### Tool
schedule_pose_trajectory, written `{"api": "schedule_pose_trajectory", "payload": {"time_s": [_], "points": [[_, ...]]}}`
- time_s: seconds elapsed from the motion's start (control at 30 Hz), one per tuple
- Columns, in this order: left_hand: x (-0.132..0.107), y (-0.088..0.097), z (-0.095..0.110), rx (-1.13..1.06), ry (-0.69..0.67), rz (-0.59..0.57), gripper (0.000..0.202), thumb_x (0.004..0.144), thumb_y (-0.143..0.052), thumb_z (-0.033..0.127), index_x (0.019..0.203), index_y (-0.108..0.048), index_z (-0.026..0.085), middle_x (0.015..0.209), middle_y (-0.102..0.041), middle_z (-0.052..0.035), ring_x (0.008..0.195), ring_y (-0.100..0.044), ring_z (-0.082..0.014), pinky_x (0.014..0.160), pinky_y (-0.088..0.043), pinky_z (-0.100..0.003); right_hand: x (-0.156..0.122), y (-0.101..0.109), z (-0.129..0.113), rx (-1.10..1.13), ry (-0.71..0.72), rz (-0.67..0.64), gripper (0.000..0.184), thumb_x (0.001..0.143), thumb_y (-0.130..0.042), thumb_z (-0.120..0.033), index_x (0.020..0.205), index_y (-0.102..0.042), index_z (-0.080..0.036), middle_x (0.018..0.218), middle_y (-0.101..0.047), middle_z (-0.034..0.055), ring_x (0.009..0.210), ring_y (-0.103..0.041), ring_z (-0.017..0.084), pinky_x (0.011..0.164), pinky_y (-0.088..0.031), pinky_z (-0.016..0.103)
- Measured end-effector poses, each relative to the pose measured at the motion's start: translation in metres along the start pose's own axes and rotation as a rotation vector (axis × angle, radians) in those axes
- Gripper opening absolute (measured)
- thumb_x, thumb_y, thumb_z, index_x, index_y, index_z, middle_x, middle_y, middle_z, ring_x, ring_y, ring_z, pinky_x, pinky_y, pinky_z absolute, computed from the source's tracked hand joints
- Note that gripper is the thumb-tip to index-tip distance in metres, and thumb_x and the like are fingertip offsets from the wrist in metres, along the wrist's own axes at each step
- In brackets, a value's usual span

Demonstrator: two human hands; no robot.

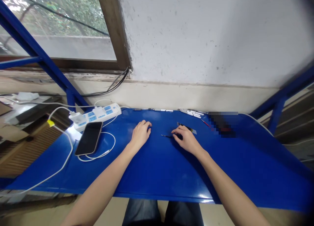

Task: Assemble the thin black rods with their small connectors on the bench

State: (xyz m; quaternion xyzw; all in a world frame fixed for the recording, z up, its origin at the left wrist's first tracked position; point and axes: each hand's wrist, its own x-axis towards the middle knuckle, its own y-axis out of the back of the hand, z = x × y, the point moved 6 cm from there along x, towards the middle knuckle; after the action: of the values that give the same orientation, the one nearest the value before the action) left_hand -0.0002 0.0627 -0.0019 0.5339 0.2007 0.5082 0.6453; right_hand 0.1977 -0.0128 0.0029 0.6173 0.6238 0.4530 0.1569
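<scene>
A person sat at a blue metal surface (pixel 152 173) below a window (pixel 56 26), both bare forearms reaching in from the near edge and angling toward each other, wrists low and palms turned down. The left hand (pixel 141 134) rested near the middle of the surface with its fingers curled forward and down, the fingertips at a small dark object (pixel 149 126) too small to make out; whether that hand gripped it could not be told. The right hand (pixel 186 139) lay to its right, knuckles up and fingers curved leftward, closed over a thin dark tool (pixel 166 136) whose slim tip pointed toward the left hand. The two hands were near each other but not touching.

Just beyond the right fingers lay a small comb-like part (pixel 186 128) of dark plastic and metal. Along the far edge ran a row of white sticks (pixel 193 113), with a red-tipped piece (pixel 205 123) near them and a pixelated patch (pixel 222 123) to the right. At left, a black phone (pixel 88 138) lay face up beside a loop of white cable (pixel 103 154), with a white power strip (pixel 96 116) beyond it, a charger (pixel 77 118) plugged into the strip. The person's jeans (pixel 162 213) showed below the near edge.
</scene>
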Motion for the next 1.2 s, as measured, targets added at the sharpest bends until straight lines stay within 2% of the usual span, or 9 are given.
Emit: {"api": "schedule_pose_trajectory", "payload": {"time_s": [0.13,0.23,0.47,0.67,0.83,1.03,1.1,1.2], "points": [[0.0,-0.001,-0.001,-0.007,-0.018,-0.001,0.013,0.083,-0.053,0.014,0.088,-0.063,0.021,0.088,-0.059,-0.0063,0.087,-0.057,-0.0225,0.07,-0.043,-0.03,-0.002,0.013,0.021,-0.125,-0.134,0.164,0.019,0.082,-0.049,-0.016,0.091,-0.066,-0.02,0.084,-0.059,0.0067,0.083,-0.053,0.022,0.078,-0.045,0.036],[0.0,-0.002,0.0,-0.02,-0.024,-0.021,0.011,0.084,-0.053,0.014,0.081,-0.062,0.02,0.086,-0.058,-0.0058,0.084,-0.057,-0.0216,0.07,-0.043,-0.03,-0.006,0.021,0.038,-0.266,-0.244,0.227,0.018,0.078,-0.051,-0.016,0.09,-0.065,-0.018,0.083,-0.058,0.0082,0.081,-0.051,0.024,0.075,-0.043,0.036],[0.0,-0.001,0.011,-0.11,-0.065,-0.017,0.012,0.085,-0.048,0.013,0.081,-0.058,0.019,0.085,-0.058,-0.0059,0.081,-0.056,-0.0199,0.072,-0.043,-0.031,-0.011,0.021,0.053,-0.439,-0.319,0.199,0.014,0.077,-0.054,-0.019,0.088,-0.063,-0.019,0.083,-0.055,0.0092,0.08,-0.048,0.025,0.073,-0.04,0.037],[-0.001,-0.002,0.018,-0.318,-0.083,-0.023,0.012,0.088,-0.046,0.019,0.085,-0.058,0.021,0.075,-0.062,-0.0034,0.068,-0.058,-0.0174,0.063,-0.042,-0.028,-0.012,0.018,0.055,-0.475,-0.334,0.167,0.011,0.077,-0.057,-0.021,0.086,-0.063,-0.019,0.084,-0.055,0.0099,0.08,-0.048,0.025,0.072,-0.039,0.036],[-0.001,-0.002,0.025,-0.519,-0.084,-0.003,0.009,0.084,-0.052,0.021,0.08,-0.06,0.02,0.071,-0.062,-0.0013,0.063,-0.057,-0.0143,0.061,-0.042,-0.025,-0.012,0.017,0.056,-0.443,-0.357,0.149,0.007,0.077,-0.059,-0.019,0.082,-0.063,-0.019,0.081,-0.054,0.0088,0.08,-0.049,0.025,0.071,-0.039,0.035],[0.0,-0.006,0.025,-0.715,0.02,-0.013,0.007,0.077,-0.06,0.023,0.079,-0.066,0.02,0.074,-0.066,-0.0024,0.066,-0.059,-0.0147,0.064,-0.045,-0.026,-0.008,0.014,0.055,-0.339,-0.319,0.118,0.009,0.078,-0.055,-0.017,0.073,-0.063,-0.019,0.079,-0.055,0.0075,0.077,-0.049,0.022,0.073,-0.041,0.034],[0.001,-0.009,0.022,-0.771,0.058,-0.026,0.009,0.076,-0.062,0.025,0.079,-0.068,0.019,0.077,-0.069,-0.0038,0.07,-0.062,-0.0163,0.068,-0.047,-0.028,-0.007,0.014,0.051,-0.263,-0.31,0.105,0.01,0.078,-0.055,-0.017,0.071,-0.062,-0.019,0.077,-0.058,0.0069,0.076,-0.051,0.022,0.073,-0.041,0.033],[0.002,-0.013,0.019,-0.87,0.108,-0.049,0.014,0.075,-0.065,0.03,0.081,-0.069,0.018,0.078,-0.07,-0.0053,0.071,-0.064,-0.0174,0.069,-0.048,-0.03,-0.005,0.015,0.046,-0.024,-0.363,0.092,0.009,0.078,-0.054,-0.021,0.072,-0.06,-0.02,0.073,-0.062,0.0039,0.071,-0.055,0.019,0.069,-0.041,0.031]]}}
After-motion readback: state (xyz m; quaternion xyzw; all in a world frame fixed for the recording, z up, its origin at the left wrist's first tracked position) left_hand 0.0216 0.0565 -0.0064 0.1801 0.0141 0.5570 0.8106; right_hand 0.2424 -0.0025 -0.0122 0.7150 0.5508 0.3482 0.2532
